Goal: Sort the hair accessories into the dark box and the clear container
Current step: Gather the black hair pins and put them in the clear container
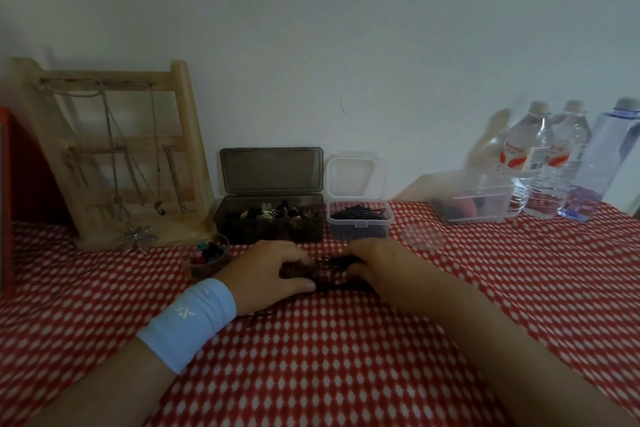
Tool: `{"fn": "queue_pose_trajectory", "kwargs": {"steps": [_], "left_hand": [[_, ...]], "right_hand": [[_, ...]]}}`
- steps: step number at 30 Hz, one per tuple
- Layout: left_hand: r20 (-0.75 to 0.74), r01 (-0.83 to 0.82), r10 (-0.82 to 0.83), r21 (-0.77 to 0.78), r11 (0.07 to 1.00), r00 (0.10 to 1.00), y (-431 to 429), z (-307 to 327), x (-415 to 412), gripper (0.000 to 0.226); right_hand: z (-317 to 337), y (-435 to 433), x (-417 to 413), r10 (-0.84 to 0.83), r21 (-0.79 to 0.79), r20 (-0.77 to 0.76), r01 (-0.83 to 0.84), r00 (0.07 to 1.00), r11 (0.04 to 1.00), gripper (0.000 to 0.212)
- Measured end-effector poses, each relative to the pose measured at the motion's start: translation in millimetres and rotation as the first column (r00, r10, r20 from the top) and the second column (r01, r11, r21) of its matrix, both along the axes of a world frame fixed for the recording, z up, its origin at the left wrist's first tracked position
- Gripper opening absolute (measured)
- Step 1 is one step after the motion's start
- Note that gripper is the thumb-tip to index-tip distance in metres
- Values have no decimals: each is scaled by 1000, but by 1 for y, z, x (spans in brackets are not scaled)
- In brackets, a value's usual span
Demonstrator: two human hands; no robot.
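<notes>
A dark pile of hair accessories [329,269] lies on the red patterned cloth, and both hands close around it. My left hand [266,270] grips its left side, my right hand [377,265] its right side. Behind them the dark box [270,222] stands with its lid up, holding small dark and white clips. Beside it on the right the clear container [360,224] stands with its lid up, holding black hairpins. A few loose pins [259,317] lie by my left wrist.
A small round cup [207,258] of coloured clips stands left of my left hand. A wooden jewellery rack [117,156] leans at the back left. A round clear lid [422,236], a clear tub [474,198] and water bottles [543,159] stand at the right.
</notes>
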State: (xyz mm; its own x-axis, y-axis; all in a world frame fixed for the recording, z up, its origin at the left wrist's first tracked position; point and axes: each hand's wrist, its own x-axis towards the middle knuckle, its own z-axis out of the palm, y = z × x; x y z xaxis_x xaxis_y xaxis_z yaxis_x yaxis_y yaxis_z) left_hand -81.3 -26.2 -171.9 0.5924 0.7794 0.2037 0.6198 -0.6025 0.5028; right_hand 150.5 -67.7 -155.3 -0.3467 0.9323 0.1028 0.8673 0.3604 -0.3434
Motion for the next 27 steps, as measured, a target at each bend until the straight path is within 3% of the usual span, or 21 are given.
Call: {"fn": "queue_pose_trajectory", "kwargs": {"steps": [4, 7, 13, 17, 21, 27], "left_hand": [[11, 3, -3, 5, 1000, 1000, 0, -1, 0, 16], [-6, 2, -2, 16, 1000, 1000, -3, -1, 0, 30], [248, 57, -40, -61, 996, 968, -15, 7, 10, 65], [454, 106, -79, -34, 994, 887, -28, 12, 29, 55], [469, 57, -72, 47, 997, 880, -28, 16, 33, 48], [526, 77, -54, -22, 997, 849, -28, 18, 31, 37]], "right_hand": [[-2, -1, 4, -20, -14, -134, 18, 991, 1000, 20], [-3, -1, 4, -40, -59, -258, 26, 965, 998, 14], [2, -3, -2, -127, -218, -629, -18, 767, 976, 24], [6, -9, -9, -87, -239, -638, -89, 765, 967, 19], [10, -17, -17, -5, -208, -607, -154, 795, 966, 23], [9, -17, -18, 17, -257, -628, -228, 778, 939, 25]]}}
